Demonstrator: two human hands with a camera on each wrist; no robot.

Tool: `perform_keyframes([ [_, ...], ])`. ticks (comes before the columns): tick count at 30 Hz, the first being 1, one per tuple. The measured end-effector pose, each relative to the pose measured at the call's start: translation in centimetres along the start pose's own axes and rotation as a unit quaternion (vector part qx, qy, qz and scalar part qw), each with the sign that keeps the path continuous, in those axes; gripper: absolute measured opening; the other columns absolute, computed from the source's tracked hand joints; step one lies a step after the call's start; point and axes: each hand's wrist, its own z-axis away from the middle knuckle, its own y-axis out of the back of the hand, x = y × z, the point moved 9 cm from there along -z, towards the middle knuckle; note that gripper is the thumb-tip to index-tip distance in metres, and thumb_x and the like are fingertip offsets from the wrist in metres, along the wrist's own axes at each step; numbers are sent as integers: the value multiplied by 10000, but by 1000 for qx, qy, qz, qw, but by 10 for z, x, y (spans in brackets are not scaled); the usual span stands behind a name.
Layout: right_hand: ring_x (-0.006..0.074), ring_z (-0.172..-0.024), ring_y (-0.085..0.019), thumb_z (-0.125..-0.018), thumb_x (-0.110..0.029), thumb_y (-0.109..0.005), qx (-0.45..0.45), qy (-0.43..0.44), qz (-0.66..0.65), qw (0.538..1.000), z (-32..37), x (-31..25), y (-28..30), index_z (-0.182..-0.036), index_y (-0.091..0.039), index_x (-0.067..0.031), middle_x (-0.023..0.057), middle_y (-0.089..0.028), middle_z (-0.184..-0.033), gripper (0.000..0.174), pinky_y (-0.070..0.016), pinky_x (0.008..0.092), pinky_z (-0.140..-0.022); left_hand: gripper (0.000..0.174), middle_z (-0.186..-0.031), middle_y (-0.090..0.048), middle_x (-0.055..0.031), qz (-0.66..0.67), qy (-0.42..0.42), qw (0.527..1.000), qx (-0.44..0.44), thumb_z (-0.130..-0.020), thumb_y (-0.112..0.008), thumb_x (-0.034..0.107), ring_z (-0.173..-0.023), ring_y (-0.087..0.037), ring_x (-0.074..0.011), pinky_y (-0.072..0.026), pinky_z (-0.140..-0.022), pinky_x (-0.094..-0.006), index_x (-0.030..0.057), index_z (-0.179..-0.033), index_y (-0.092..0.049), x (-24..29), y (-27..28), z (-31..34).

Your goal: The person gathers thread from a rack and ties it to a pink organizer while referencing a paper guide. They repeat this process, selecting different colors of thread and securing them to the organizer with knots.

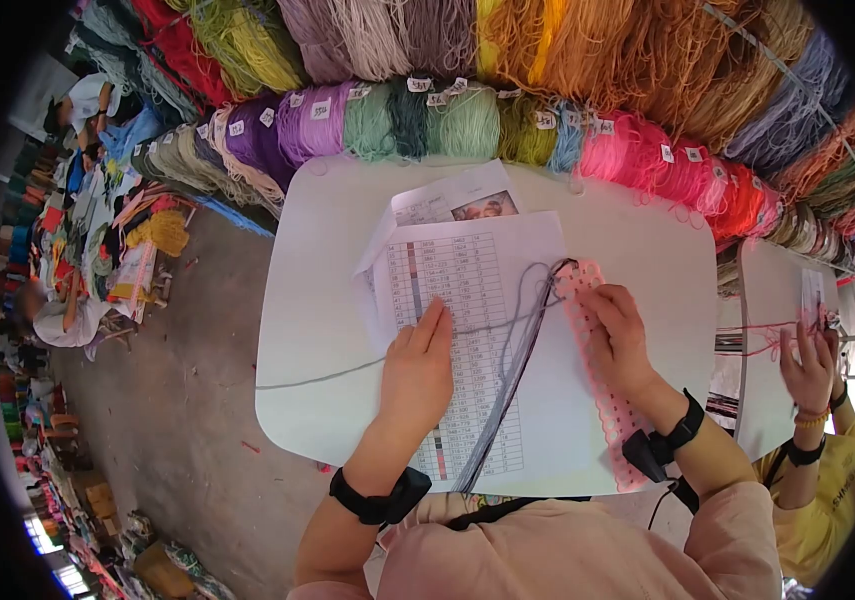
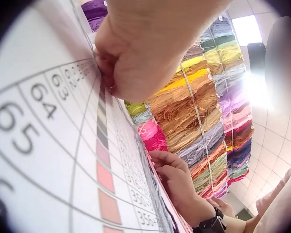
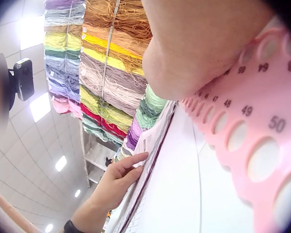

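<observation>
My left hand (image 1: 417, 375) rests on a printed chart (image 1: 467, 255) of numbers and colour swatches, index and middle fingers extended together. A single grey thread (image 1: 347, 372) runs from the table's left side, past this hand, to a pink numbered thread card (image 1: 587, 375) with holes along its edges. Near the card's top end my right hand (image 1: 615, 335) bends over it, thumb and fingertips pinching where the grey thread meets the holes. Its fingertips are hidden in the right wrist view. A bundle of grey and dark threads (image 1: 517, 390) hangs from the card's top across the chart.
The white table (image 1: 317, 250) has rounded corners. Labelled thread skeins (image 1: 467, 125) line its far side. More papers, one with a photo (image 1: 484, 206), lie under the chart. At right, another person's hand (image 1: 805, 370) works over a neighbouring table (image 1: 762, 290).
</observation>
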Motion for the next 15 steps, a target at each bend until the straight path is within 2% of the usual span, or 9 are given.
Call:
perform_keyframes([
  [3,299,-907,-467,-613,90,-452,6,-2,7,1000,-1,-3,1,-978,-550,4,144,-490,-965,388,-368,374,-792,325,-1161,-483,-185,29,20,999,-14,-744,-495,-45,-916,-517,-331,-434,-803,-371,-64,-1069,-500,1,4,-4],
  [9,303,-893,-472,-627,78,-461,21,21,26,999,-1,-5,2,-966,-550,1,143,-491,-965,359,-370,380,-792,320,-1169,-476,-169,40,19,999,-7,-753,-495,-38,-953,-510,-331,-430,-825,-368,-53,-1072,-498,1,5,-3],
  [12,305,-889,-472,-624,74,-460,24,19,23,999,-2,-5,1,-960,-549,-1,142,-491,-964,355,-370,383,-788,313,-1169,-474,-170,41,16,999,-3,-761,-492,-34,-954,-510,-330,-432,-821,-368,-50,-1074,-499,1,5,-3],
  [15,305,-886,-472,-618,70,-457,21,13,26,999,-2,-6,1,-961,-549,-2,140,-490,-959,362,-370,386,-784,366,-1165,-473,-157,22,-16,999,20,-714,-512,-28,-829,-525,-299,-441,-746,-376,-59,-1078,-487,4,6,-3],
])
